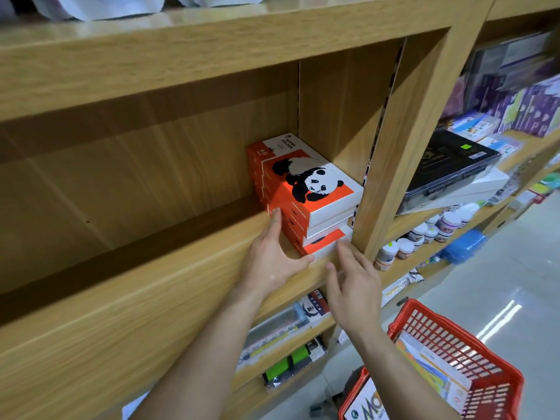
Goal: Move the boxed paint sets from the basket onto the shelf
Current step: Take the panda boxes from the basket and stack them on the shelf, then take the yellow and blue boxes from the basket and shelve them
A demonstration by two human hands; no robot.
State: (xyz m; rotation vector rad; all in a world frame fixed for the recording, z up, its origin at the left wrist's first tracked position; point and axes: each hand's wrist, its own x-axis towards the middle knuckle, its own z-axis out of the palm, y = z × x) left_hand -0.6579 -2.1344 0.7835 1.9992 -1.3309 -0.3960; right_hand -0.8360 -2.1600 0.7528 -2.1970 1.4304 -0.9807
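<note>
While reaching up from below: left hand spread flat against left side of paint-set stack on shelf, right corner. Right hand open, fingertips at bottom box's front edge. Red basket low right, boxes inside.

— What surrounds this spot?
— Tall wooden shelving with a light oak grain, divided by upright panels.
— And underfoot?
— A pale glossy tiled floor, streaked with a bright reflection of ceiling light.
</note>
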